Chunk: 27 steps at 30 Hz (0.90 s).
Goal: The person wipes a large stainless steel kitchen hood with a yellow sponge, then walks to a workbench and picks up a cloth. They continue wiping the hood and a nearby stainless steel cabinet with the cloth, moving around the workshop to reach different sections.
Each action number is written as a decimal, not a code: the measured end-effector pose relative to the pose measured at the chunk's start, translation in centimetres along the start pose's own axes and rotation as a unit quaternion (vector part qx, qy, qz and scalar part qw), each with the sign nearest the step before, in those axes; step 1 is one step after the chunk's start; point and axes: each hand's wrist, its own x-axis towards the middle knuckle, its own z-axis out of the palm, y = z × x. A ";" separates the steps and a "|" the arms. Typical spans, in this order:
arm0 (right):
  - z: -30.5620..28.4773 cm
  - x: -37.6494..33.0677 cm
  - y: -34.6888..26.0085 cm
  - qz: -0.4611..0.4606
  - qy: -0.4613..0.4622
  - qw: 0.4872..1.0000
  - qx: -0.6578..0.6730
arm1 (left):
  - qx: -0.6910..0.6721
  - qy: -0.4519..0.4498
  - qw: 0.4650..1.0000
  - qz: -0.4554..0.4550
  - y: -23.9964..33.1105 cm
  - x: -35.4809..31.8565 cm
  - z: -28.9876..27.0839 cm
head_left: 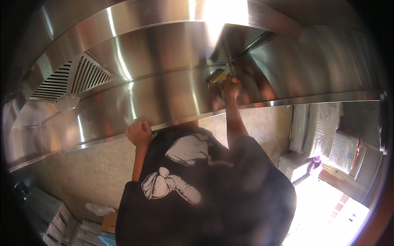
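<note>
A broad stainless steel hood (164, 86) with a shiny, reflecting inner face spans the view. My right hand (230, 87) is raised into it near an inner corner, closed on a flat scraper-like tool (218, 75) with yellow and dark parts and a bit of red at the handle. The tool lies close to the steel seam; whether it touches is hard to tell. Lower and to the left, my left hand (139, 132) has its fingers curled over the hood's lower rim (111, 140).
A slatted vent (88, 76) sits in the hood at the left. Below are a concrete floor (90, 176), grey stacked pieces (45, 209) and a cardboard box (108, 223). Plastic-wrapped panels (320, 127) stand at the right, near a bright opening (324, 213).
</note>
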 end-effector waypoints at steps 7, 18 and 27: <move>-1.2 2.2 -1.5 -0.062 0.020 0.997 0.041 | 0.004 -0.002 1.000 -0.012 0.0 -0.1 -0.2; -1.5 3.4 -5.6 -0.208 -0.073 0.896 -0.386 | 0.012 -0.022 1.000 -0.010 -0.3 -0.1 0.0; 0.1 1.4 -6.8 -0.294 -0.220 0.838 -0.403 | 0.017 -0.009 1.000 -0.015 0.0 -0.2 0.1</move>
